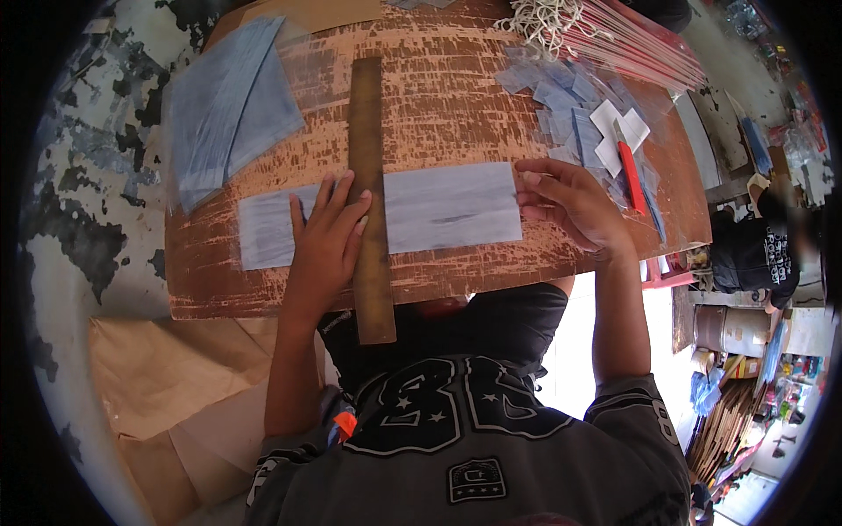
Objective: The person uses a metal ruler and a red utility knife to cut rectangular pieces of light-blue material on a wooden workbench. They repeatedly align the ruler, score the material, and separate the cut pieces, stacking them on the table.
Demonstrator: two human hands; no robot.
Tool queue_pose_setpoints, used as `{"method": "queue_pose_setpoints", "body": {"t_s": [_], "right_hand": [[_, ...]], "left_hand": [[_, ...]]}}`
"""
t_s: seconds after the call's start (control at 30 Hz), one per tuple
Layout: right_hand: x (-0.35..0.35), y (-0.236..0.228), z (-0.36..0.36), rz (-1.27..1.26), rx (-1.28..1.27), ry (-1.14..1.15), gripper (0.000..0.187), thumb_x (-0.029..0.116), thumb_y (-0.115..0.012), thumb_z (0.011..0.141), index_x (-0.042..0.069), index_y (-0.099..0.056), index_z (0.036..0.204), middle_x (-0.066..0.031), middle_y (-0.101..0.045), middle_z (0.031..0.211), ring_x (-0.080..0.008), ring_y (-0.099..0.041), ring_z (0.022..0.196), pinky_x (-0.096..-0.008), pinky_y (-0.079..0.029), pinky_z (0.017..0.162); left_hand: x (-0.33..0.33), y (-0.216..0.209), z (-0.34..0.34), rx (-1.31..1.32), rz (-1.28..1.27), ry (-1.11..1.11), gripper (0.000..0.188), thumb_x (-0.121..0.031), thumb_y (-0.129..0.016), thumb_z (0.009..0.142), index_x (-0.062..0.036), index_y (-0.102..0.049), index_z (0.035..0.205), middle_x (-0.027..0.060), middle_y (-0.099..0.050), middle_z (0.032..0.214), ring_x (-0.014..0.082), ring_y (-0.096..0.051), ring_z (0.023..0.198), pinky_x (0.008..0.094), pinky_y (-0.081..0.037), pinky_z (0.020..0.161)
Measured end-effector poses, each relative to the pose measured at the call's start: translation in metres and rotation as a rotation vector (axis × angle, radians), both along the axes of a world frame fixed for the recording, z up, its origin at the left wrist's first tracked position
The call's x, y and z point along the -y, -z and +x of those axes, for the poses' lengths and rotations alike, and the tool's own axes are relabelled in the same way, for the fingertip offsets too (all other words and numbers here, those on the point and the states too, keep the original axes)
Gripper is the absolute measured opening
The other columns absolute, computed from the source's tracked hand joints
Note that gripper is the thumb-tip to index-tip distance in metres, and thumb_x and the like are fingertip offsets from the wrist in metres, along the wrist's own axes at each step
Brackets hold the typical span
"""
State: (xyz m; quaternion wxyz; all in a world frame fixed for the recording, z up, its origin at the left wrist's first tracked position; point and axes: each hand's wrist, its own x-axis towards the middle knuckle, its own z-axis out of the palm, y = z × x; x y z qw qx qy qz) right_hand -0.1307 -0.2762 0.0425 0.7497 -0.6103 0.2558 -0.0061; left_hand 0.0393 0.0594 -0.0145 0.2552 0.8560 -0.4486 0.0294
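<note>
A long bluish-white translucent strip, seemingly plastic sheeting (452,210), lies flat across the near part of the brown table. A worn, brownish flat ruler (370,131) crosses over it from far to near, its near end jutting past the table edge. My left hand (326,230) rests flat on the strip with fingers spread, the fingertips and thumb against the ruler's left side. At the strip's right end is my right hand (566,202), fingers curved and apart, tips at the edge. Whether they pinch the sheet is hard to see.
Folded blue sheets (232,114) lie at the table's far left. Small blue pieces (561,96), a white piece (605,158) and a red-handled cutter (631,180) lie on the right. White-corded, pinkish rods (623,39) sit behind. Brown paper (175,377) is at lower left.
</note>
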Motion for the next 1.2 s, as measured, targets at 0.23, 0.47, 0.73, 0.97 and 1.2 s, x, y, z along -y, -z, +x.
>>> {"method": "queue_pose_setpoints", "body": {"t_s": [0.23, 0.47, 0.73, 0.97, 1.2], "right_hand": [[0.002, 0.01, 0.005, -0.281, -0.031, -0.114, 0.056, 0.017, -0.074, 0.104, -0.002, -0.048, 0.151, -0.01, -0.074, 0.101, -0.0159, -0.073, 0.09, -0.0283, -0.06, 0.078], [-0.017, 0.019, 0.017, -0.468, 0.057, -0.034, 0.053, 0.008, -0.077, 0.1, 0.0, -0.049, 0.145, -0.0054, -0.07, 0.089, -0.0118, -0.066, 0.077, -0.0271, -0.054, 0.065], [0.002, 0.022, 0.03, -0.585, 0.107, 0.003, 0.05, 0.01, -0.078, 0.099, 0.005, -0.054, 0.142, -0.0035, -0.07, 0.085, -0.0102, -0.064, 0.075, -0.0258, -0.049, 0.061], [0.045, 0.015, 0.035, -0.621, 0.027, -0.035, 0.049, 0.014, -0.08, 0.098, 0.007, -0.058, 0.141, -0.0029, -0.07, 0.085, -0.0096, -0.061, 0.074, -0.027, -0.047, 0.063], [0.053, 0.022, 0.027, -0.8, 0.041, 0.126, 0.045, 0.017, -0.08, 0.098, 0.002, -0.061, 0.137, -0.0088, -0.072, 0.087, -0.0175, -0.067, 0.077, -0.0347, -0.053, 0.069]], "left_hand": [[-0.001, 0.002, 0.001, 0.001, -0.003, 0.011, 0.036, -0.023, -0.054, 0.114, -0.014, -0.067, 0.146, 0.01, -0.047, 0.171, 0.0334, -0.036, 0.163, 0.0688, -0.01, 0.131], [-0.001, 0.001, 0.0, -0.021, -0.005, 0.005, 0.036, -0.023, -0.052, 0.115, -0.0135, -0.067, 0.146, 0.0109, -0.047, 0.171, 0.0349, -0.034, 0.163, 0.0667, -0.008, 0.132], [0.017, 0.003, -0.013, -0.053, -0.008, -0.079, 0.038, -0.026, -0.052, 0.116, -0.0144, -0.065, 0.15, 0.0138, -0.047, 0.171, 0.0377, -0.033, 0.163, 0.0684, -0.007, 0.131], [0.044, -0.008, -0.029, -0.012, 0.082, -0.08, 0.047, -0.034, -0.058, 0.112, -0.0147, -0.061, 0.155, 0.0182, -0.042, 0.173, 0.0406, -0.033, 0.163, 0.0729, -0.016, 0.128], [0.061, 0.002, -0.03, 0.002, 0.024, -0.003, 0.051, -0.035, -0.06, 0.112, -0.01, -0.058, 0.156, 0.0237, -0.037, 0.173, 0.0434, -0.031, 0.163, 0.0687, -0.02, 0.13]]}}
